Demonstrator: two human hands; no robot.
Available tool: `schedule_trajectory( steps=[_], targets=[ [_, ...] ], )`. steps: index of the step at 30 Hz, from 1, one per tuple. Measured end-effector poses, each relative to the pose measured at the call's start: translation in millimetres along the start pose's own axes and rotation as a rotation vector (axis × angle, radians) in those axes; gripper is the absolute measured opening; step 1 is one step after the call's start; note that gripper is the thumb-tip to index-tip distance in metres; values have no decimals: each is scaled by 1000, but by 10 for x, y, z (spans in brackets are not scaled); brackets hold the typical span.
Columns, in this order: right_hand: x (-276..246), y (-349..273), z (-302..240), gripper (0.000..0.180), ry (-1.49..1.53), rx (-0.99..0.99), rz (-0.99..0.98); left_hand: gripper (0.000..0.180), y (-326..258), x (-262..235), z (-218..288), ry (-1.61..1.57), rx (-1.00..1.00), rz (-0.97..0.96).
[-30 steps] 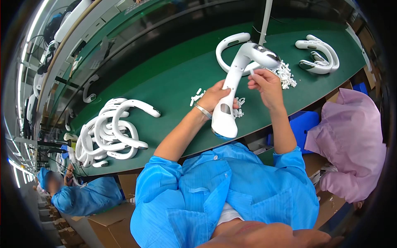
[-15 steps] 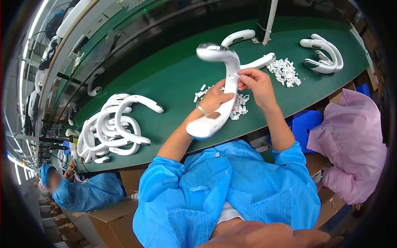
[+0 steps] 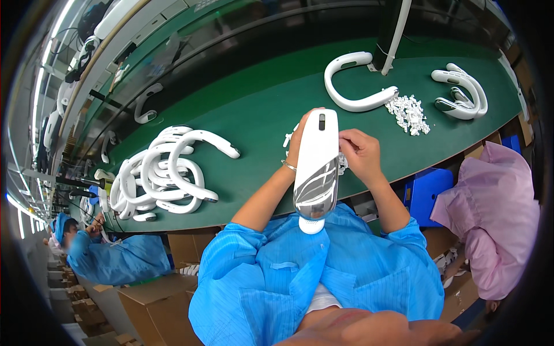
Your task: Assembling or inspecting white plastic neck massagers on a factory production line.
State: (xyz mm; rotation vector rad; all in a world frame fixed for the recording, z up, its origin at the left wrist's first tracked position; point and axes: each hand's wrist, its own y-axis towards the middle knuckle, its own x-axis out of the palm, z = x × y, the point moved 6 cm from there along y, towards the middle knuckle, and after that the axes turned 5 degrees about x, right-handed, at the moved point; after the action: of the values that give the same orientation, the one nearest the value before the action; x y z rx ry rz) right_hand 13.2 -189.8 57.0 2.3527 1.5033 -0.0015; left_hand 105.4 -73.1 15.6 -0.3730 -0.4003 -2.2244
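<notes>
1. Held upright above the near edge of the green bench (image 3: 242,109): a white U-shaped neck-band housing (image 3: 316,167), seen end-on, with a glossy silver panel on its lower half and a small dark slot near the top.
2. Left hand (image 3: 299,138) wrapped around the far side of the housing near its top, mostly hidden behind it; closed on it, judging by the fingers curling round the edge.
3. Right hand (image 3: 359,154) just beside the housing's right flank, fingers pinched together at its edge; whether holding a small part or only pressing the shell cannot be told.
4. Likely slip: grip sits high and the heavy end hangs low over the lap, so a loosened hold could drop the housing off the bench edge.
5. Likely scuff: the glossy silver panel faces outward and could be marked by a fingernail or by the wrist bangle (image 3: 288,166).
6. Likely loss: any tiny piece pinched in the right hand could fall among the small white clips (image 3: 408,113) or onto the blue smock below.
7. Around: a second white neck-band (image 3: 355,86) lying open beside the clips, a pair more (image 3: 463,95) at the far right, and a tangled heap of white neck-bands (image 3: 167,173) at the left.
8. In the way: a pale upright post (image 3: 395,34) behind the lone band; a co-worker in pink (image 3: 490,213) close at the right, another in blue (image 3: 109,256) at the lower left.
</notes>
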Motion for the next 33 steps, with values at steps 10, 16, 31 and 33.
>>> schedule_trajectory(
  steps=[10, 16, 31, 33],
  targets=[
    [132, 65, -30, 32, -554, -298, -3, 30, 78, 65, 62, 43, 25, 155],
    [107, 65, 278, 36, -105, 143, -117, 32, 42, 8, 15, 81, 50, 175],
    [96, 106, 145, 18, -221, 50, -87, 32, 11, -24, -2, 65, 52, 252],
    [25, 149, 205, 9, 159, 239, 3, 37, 0, -30, 14, 53, 32, 283]
  ],
)
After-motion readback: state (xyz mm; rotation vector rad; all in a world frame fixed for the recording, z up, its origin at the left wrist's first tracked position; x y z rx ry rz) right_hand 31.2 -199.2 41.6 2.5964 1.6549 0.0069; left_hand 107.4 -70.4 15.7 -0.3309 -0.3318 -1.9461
